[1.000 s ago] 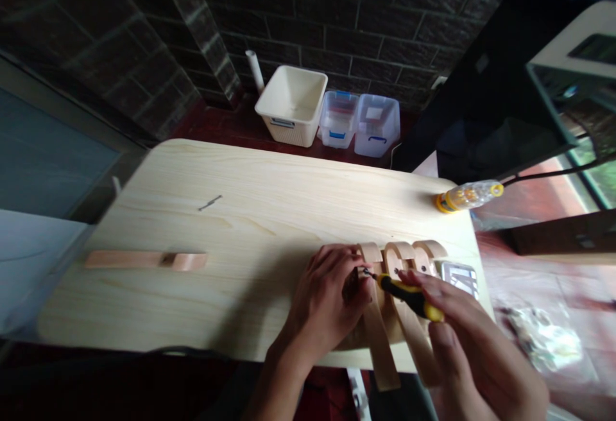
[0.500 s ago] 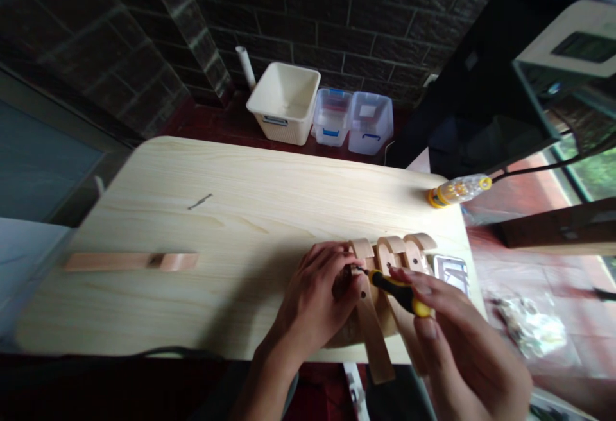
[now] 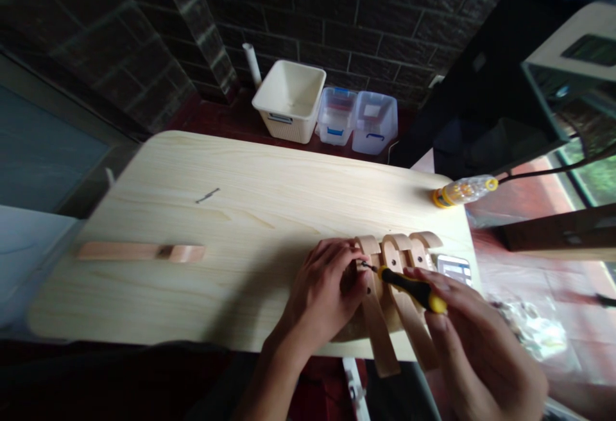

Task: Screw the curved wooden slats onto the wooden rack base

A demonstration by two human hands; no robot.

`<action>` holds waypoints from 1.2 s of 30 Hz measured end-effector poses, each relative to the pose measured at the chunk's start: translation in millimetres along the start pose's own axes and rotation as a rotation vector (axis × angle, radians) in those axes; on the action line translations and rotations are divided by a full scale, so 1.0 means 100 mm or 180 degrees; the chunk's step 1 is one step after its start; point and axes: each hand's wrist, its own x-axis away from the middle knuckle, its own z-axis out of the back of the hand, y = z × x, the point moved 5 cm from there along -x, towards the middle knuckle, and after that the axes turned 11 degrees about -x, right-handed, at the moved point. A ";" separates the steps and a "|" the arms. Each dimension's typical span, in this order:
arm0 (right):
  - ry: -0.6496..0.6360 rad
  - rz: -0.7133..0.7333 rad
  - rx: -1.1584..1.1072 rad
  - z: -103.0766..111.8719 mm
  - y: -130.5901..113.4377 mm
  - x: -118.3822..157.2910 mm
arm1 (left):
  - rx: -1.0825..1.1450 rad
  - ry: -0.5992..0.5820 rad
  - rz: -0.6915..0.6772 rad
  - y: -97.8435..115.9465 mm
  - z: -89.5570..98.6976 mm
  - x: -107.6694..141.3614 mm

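Note:
My right hand (image 3: 481, 337) grips a yellow-and-black screwdriver (image 3: 409, 285) by its handle, with the tip pointing left at a small dark screw (image 3: 364, 264). My left hand (image 3: 327, 292) is closed around the upper part of the nearest wooden hook-shaped piece (image 3: 380, 337), its thumb and forefinger on either side of the screw. Its curled end and a dark hole below the screw show. Beside it on the right lie a second wooden hook (image 3: 416, 331) and a third wooden hook (image 3: 423, 239), each with a dark hole. Whatever supports them is mostly covered.
On the pale wooden table (image 3: 269, 183) lie another wooden hook (image 3: 142, 251), some thin dark metal bits (image 3: 208, 196) and a phone (image 3: 455, 269). A yellow-capped clear bottle (image 3: 464, 191) stands by the right edge. Beyond the far edge sit a cream bin (image 3: 289, 127) and clear boxes (image 3: 375, 142).
The view has shifted slightly. My right hand and the screwdriver handle have moved a little to the right, showing more of the shaft. My left hand keeps its hold.

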 end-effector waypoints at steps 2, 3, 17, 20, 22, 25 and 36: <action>-0.0004 -0.0073 -0.0010 0.00 0.01 0.01 | 0.0013 -0.0017 -0.0029 0.00 0.01 0.00; -0.0010 -0.0087 -0.0012 0.00 0.02 0.02 | 0.0023 -0.0033 -0.0038 -0.01 0.01 0.00; 0.0136 -0.0152 -0.0002 0.07 0.28 0.08 | 0.0278 -0.0292 -0.0411 -0.24 0.07 -0.01; -0.0062 -0.0183 -0.0025 0.01 0.24 0.07 | 0.0391 -0.0326 -0.0325 -0.28 0.09 -0.04; -0.0187 -0.0186 -0.0043 -0.02 0.21 0.07 | 0.0423 -0.0311 -0.0273 -0.26 0.09 -0.05; -0.0324 -0.0160 -0.0006 -0.05 0.14 0.04 | 0.0395 -0.0330 -0.0312 -0.19 0.02 -0.06; -0.0684 -0.0057 0.0138 -0.05 0.02 -0.26 | 0.0234 -0.0260 -0.0566 -0.20 -0.08 -0.10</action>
